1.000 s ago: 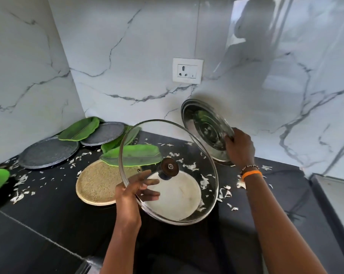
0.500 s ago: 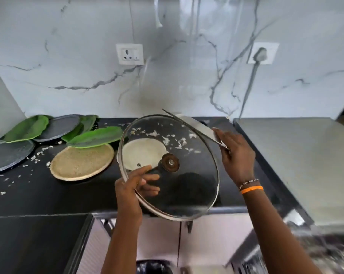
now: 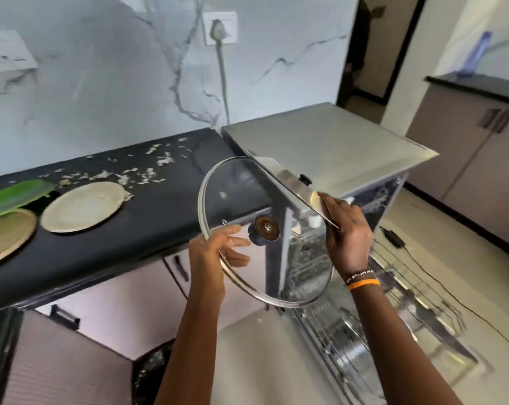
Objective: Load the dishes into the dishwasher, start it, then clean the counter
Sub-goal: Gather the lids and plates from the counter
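Observation:
My left hand (image 3: 215, 255) grips the rim of a large glass lid (image 3: 294, 276) with a brown knob (image 3: 267, 227), held tilted in the air past the counter's end. My right hand (image 3: 348, 232) holds a steel lid (image 3: 285, 178) edge-on, just right of the glass lid and touching its upper rim. Below and to the right stands the dishwasher (image 3: 329, 141), open, with its wire rack (image 3: 399, 311) pulled out. On the black counter (image 3: 148, 223) lie a pale round plate (image 3: 83, 206), a tan plate (image 3: 1, 238) and a green leaf-shaped plate (image 3: 13, 194).
White crumbs (image 3: 142, 175) are scattered over the counter near the marble wall. A plug and cord (image 3: 218, 33) hang from a wall socket above the dishwasher. A black cable (image 3: 440, 276) runs across the floor at right. Cabinets stand under the counter and at far right.
The view has swung right from the counter to the open dishwasher. Both lids have moved with my hands off the counter, now held over the dishwasher's front.

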`<move>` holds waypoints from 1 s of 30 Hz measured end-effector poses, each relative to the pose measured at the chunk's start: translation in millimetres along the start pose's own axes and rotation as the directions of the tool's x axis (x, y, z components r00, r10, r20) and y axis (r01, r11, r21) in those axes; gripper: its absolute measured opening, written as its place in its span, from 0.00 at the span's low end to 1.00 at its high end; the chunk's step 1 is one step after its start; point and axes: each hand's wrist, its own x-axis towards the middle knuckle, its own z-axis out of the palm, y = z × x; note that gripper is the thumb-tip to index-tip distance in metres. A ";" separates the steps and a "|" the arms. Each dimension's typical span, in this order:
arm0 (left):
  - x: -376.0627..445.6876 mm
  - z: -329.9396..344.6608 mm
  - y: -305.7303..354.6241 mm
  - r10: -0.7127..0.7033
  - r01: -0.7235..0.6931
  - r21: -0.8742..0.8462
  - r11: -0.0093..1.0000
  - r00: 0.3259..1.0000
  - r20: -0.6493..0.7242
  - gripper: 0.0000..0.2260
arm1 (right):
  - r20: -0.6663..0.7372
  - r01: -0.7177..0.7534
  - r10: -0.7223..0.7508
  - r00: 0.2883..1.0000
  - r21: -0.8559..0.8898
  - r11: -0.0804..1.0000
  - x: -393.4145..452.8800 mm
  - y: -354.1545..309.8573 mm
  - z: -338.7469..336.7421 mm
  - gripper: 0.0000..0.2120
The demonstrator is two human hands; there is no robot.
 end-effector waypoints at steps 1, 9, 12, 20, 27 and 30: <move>-7.6 21.5 -6.9 -0.024 0.024 0.022 0.999 1.000 0.014 0.17 | -0.005 -0.034 0.033 0.999 -0.016 0.999 -8.7 17.6 -17.2 0.23; -77.1 179.4 -84.9 -0.294 0.273 0.153 0.950 0.947 0.134 0.14 | 0.085 -0.301 0.307 0.948 -0.079 0.950 -86.5 173.9 -142.1 0.17; -89.4 217.0 -117.9 -0.357 0.312 0.259 0.914 0.922 0.150 0.08 | 0.131 -0.423 0.444 0.887 -0.157 0.892 -116.4 227.0 -168.4 0.20; -75.1 286.5 -185.3 -0.561 0.439 0.480 0.760 0.815 0.143 0.13 | 0.128 -0.651 0.692 0.711 -0.251 0.716 -158.8 303.6 -193.6 0.21; -44.0 329.2 -227.7 -0.657 0.549 0.520 0.654 0.753 0.030 0.03 | 0.119 -0.830 0.844 0.523 -0.153 0.536 -169.0 355.6 -178.3 0.16; -37.2 337.7 -253.7 -0.679 0.609 0.507 0.610 0.732 -0.063 0.06 | 0.152 -0.858 0.862 0.484 -0.110 0.501 -176.3 381.1 -164.5 0.13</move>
